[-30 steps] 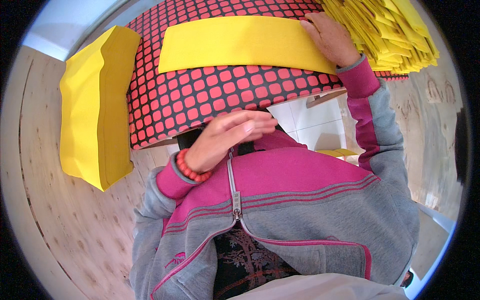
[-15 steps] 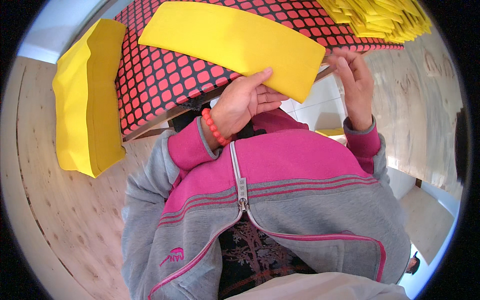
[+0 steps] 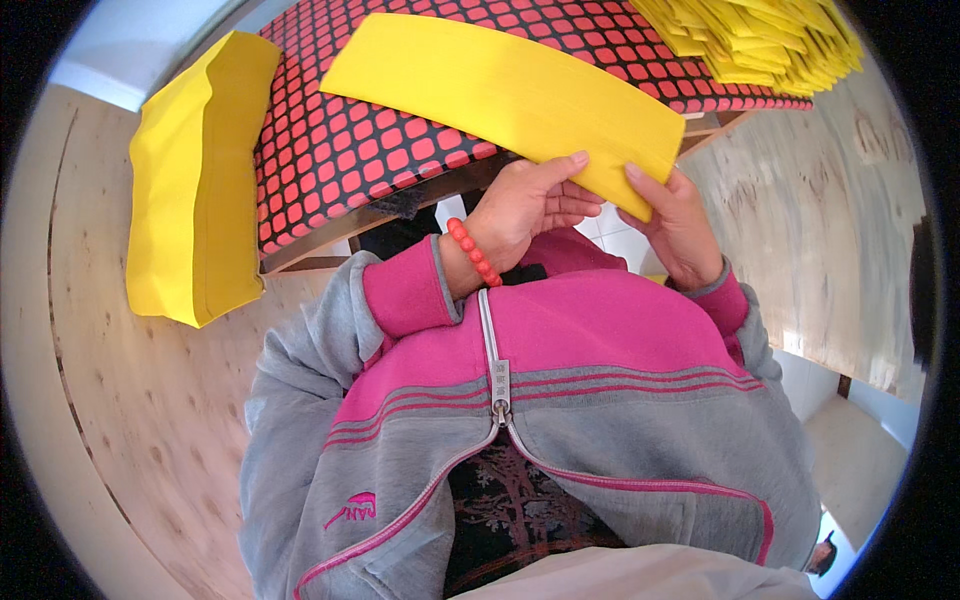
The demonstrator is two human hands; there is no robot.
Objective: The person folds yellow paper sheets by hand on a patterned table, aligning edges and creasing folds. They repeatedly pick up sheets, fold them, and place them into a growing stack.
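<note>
A flat, folded piece of yellow fabric point(image 3: 510, 92) slants across the front of the table, its lower right end past the table edge. My left hand point(image 3: 530, 205) grips its near edge, thumb on top and fingers beneath. At the right end corner my right hand point(image 3: 677, 222) pinches the fabric, thumb on top and its other fingers partly hidden underneath. Both hands are closed on the same piece. A red bead bracelet point(image 3: 473, 252) circles my left wrist.
Red-and-black patterned cloth covers the table point(image 3: 350, 165). Another larger yellow fabric piece point(image 3: 195, 190) hangs over its left side. A heap of folded yellow pieces point(image 3: 765, 45) lies at the far right. Pale wooden boards point(image 3: 830, 220) stand to the right.
My right hand has come in from beside the fabric and taken hold of its right corner. The fabric and my left hand have shifted slightly to the right.
</note>
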